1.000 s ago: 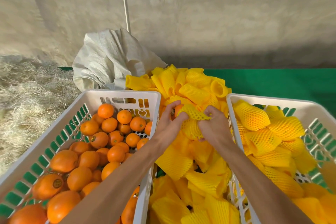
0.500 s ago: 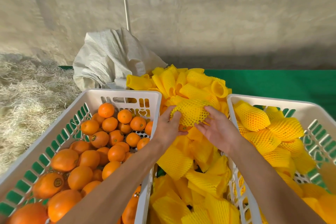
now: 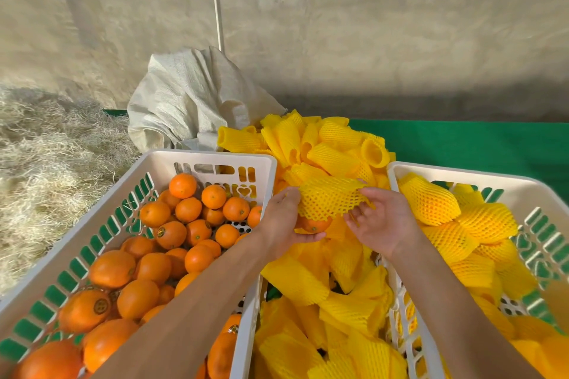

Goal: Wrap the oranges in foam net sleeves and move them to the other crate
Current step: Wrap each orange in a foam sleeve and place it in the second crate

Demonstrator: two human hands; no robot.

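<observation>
An orange (image 3: 314, 224), mostly covered by a yellow foam net sleeve (image 3: 331, 199), sits between the two crates above the loose sleeve pile (image 3: 326, 292). The left hand (image 3: 281, 221) cups it, fingers curled around fruit and net. The right hand (image 3: 385, 221) is spread, its fingertips seemingly touching the sleeve's right edge. Bare oranges fill the left crate (image 3: 212, 157); wrapped ones lie in the right crate (image 3: 462, 174).

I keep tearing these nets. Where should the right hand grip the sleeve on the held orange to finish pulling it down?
Probably at the sleeve's lower open rim, coming from the right side: the net bulges over the orange, whose bare underside sits in the left hand. The right hand is already beside it.
</observation>
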